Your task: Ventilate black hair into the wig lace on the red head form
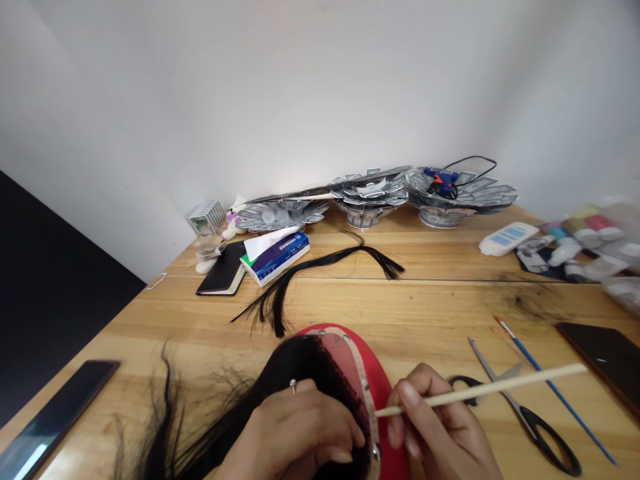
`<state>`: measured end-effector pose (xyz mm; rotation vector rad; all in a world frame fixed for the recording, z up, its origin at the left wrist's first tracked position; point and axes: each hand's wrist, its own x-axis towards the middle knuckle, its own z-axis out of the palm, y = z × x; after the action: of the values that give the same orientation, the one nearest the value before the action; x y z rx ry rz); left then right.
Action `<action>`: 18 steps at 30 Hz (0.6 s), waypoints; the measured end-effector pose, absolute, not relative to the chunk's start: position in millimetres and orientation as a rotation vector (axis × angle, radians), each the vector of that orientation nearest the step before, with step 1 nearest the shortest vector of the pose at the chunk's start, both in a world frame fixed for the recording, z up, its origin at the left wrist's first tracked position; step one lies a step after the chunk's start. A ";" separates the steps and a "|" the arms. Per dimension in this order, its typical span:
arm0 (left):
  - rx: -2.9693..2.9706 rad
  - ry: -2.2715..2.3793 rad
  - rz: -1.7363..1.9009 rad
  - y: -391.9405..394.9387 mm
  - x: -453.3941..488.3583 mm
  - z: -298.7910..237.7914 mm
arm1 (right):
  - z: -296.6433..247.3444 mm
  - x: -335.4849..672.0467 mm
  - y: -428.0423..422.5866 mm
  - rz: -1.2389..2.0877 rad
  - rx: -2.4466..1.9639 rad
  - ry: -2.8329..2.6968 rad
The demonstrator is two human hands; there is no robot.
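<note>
A wig point(300, 363) with long black hair lies over a red head form point(383, 373). A beige band point(364, 383) with several metal pin heads runs along the border of its pinkish net. My left hand point(305, 423) rests on the wig, a ring on one finger, its fingers curled and pinched on black hair close to the band; the fingertips are partly hidden. A long pale wooden stick point(505, 385) is held in my right hand point(440, 423) between thumb and fingers. Its left tip reaches the band, beside my left fingertips.
Scissors point(517, 400) and a blue thin-handled tool point(560, 393) lie on the right, near a dark flat object point(603, 360). Ahead are a hair bundle point(320, 260), a tissue pack point(277, 259) and a black notebook point(225, 270). A phone point(60, 413) is at left; paper bowls point(367, 200) line the wall.
</note>
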<state>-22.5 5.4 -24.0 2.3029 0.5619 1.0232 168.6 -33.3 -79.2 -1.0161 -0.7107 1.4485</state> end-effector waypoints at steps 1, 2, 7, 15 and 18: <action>2.308 0.566 1.020 5.3 -22.4 -24.9 | -80.4 169.0 -32.7 1.438 -1.021 -0.714; 2.314 0.569 1.020 5.1 -22.2 -25.8 | -81.1 169.4 -32.2 1.429 -1.029 -0.729; 2.347 0.549 1.010 3.8 -21.6 -29.3 | -81.4 171.9 -31.7 1.381 -1.088 -0.813; 2.384 0.566 0.937 4.3 -26.3 -28.9 | -81.4 170.1 -32.9 1.316 -1.178 -0.756; 2.366 0.580 0.945 4.7 -28.1 -27.2 | -79.1 168.3 -32.2 1.292 -1.199 -0.690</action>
<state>-28.1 4.7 -27.2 2.3662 0.5800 0.9449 168.3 -32.2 -79.1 -1.1991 -0.6905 1.2923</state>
